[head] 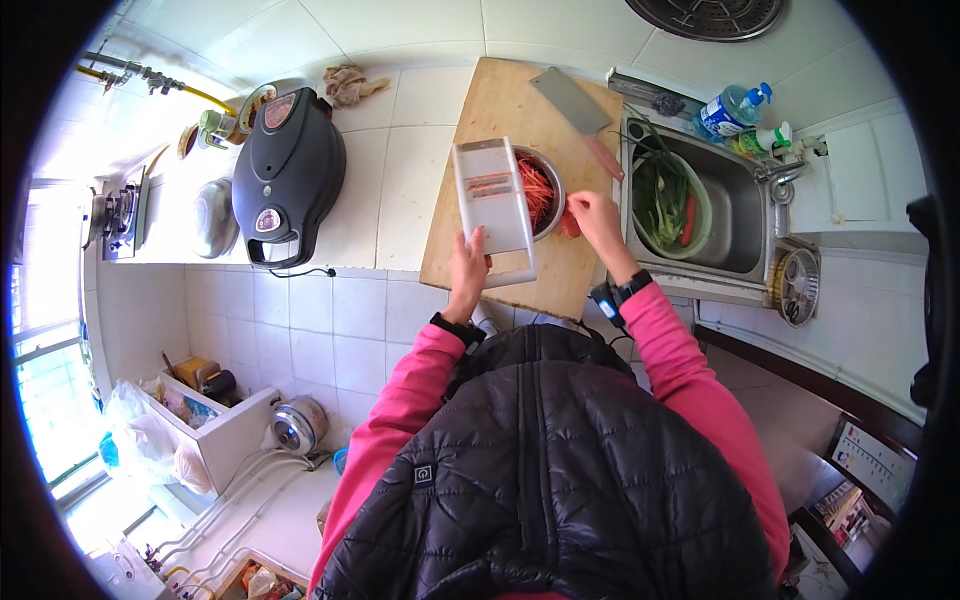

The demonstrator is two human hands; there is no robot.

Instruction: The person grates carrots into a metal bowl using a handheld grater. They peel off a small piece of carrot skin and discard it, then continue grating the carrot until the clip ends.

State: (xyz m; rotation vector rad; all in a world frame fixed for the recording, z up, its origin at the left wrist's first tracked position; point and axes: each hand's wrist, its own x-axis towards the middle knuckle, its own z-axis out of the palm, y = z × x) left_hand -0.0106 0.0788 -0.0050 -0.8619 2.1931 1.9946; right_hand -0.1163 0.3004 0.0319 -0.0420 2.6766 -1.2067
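Note:
My left hand [469,264] grips the lower end of a white plastic grater [499,217], which is tilted over the left part of a metal bowl [559,187]. Shredded carrot [534,191] fills the part of the bowl that shows. A few orange bits cling around the grater's slots. At the bowl's right side, my right hand [600,225] has thumb and index fingertip close together; whether something thin is between them cannot be made out. Just below those fingertips is a piece of carrot [570,224], against the bowl. Everything rests over a wooden cutting board [510,97].
A cleaver [574,105] lies at the board's back right. In the sink [739,217], a pale green basin [705,214] holds leafy greens and a carrot [688,221]. Soap bottles [727,112] stand behind. Left are a black electric griddle [289,180] and a cloth [351,85].

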